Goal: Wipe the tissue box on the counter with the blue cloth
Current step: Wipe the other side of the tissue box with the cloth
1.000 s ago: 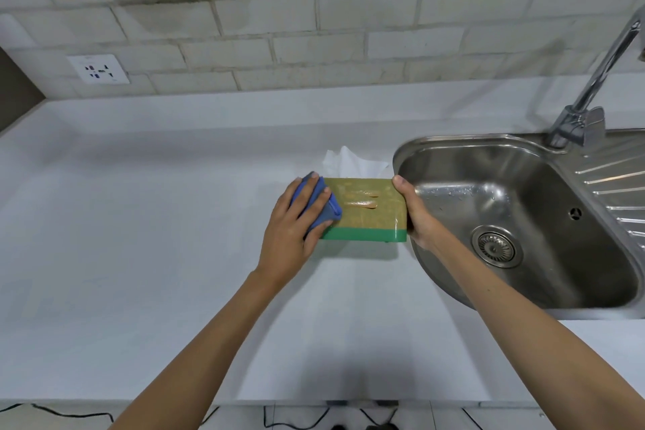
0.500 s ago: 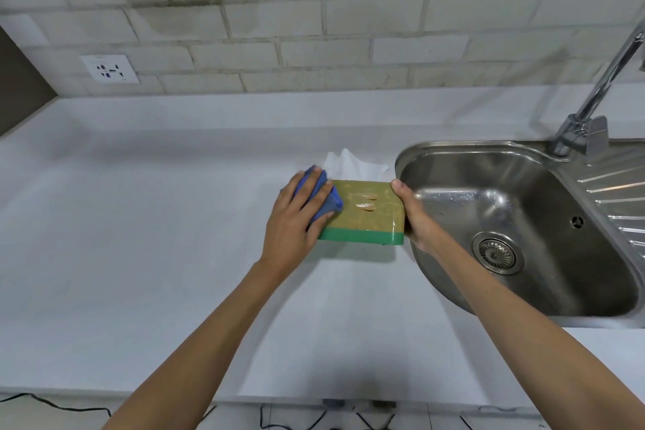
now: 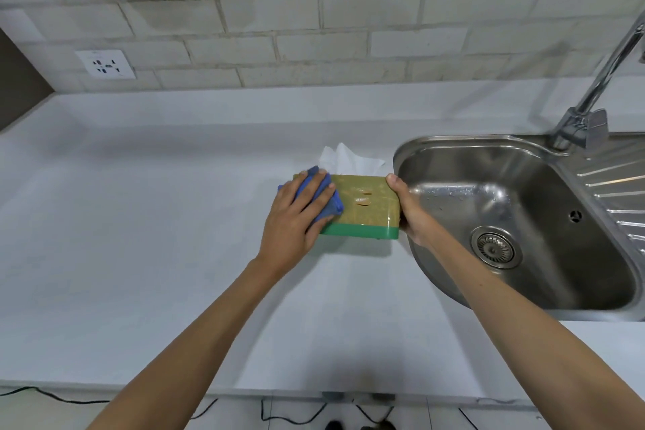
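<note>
Barely changed from half a second ago: left hand (image 3: 291,220) with blue cloth (image 3: 321,197) same spot on box's left end, maybe nudged slightly toward the top edge.
Pressing cloth flat under spread fingers against tissue box (image 3: 366,208) on counter (image 3: 139,237); right hand (image 3: 408,208) gripping box's right end, thumb on top corner. Box pinned between both hands, just beside sink (image 3: 523,220) on right-hand side; tissue (image 3: 349,159) sticking up beyond the hands.

No readable text, brand or number anywhere; tissue box (image 3: 363,202) shows only pattern, wall socket (image 3: 104,63) markings too blurred.
</note>
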{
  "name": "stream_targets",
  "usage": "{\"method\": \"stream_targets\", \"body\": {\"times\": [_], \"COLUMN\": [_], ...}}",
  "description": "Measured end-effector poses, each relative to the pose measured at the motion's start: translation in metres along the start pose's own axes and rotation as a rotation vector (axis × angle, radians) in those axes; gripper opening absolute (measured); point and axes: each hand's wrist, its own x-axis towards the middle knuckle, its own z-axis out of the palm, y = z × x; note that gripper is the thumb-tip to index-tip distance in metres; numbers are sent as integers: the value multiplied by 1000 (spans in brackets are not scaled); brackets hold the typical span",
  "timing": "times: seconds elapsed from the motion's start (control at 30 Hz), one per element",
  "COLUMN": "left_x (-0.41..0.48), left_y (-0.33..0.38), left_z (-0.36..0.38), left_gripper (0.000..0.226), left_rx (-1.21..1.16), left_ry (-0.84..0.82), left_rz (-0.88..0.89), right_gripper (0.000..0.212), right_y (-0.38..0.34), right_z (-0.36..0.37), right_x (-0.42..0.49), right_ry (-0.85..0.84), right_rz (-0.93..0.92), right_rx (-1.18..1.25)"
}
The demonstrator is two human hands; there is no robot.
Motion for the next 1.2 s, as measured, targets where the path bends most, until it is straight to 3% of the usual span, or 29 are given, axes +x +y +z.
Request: {"method": "stream_targets", "body": {"times": [0.17, 0.33, 0.43, 0.53, 0.67, 0.77, 1.0, 1.2], "left_x": [22, -18, -10, 19, 19, -11, 15, -8], "left_y": [32, 21, 13, 27, 56, 46, 53, 65], "left_z": [5, 6, 2, 2, 13, 13, 17, 27], "left_gripper": [44, 45, 44, 42, 43, 44, 39, 44], "left_rx": [12, 73, 65, 13, -17, 44, -35, 8], "left_ry": [-18, -87, -30, 7, -54, -105, 37, -13], "left_rz": [-17, 136, 27, -50, 6, 123, -107, 11], "right_gripper": [63, 62, 55, 61, 64, 53, 51, 48], "right_y": [1, -1, -1, 0, -1, 1, -1, -2], "right_z": [1, 1, 3, 5, 2, -1, 2, 2], "right_x": [-3, -3, -2, -2, -3, -1, 0, -1], "right_ry": [-28, -33, 0, 0, -33, -26, -37, -75], "right_rz": [-33, -40, -34, -44, -66, -65, -64, -61], "right_rx": [14, -10, -13, -17, -18, -7, -1, 21]}}
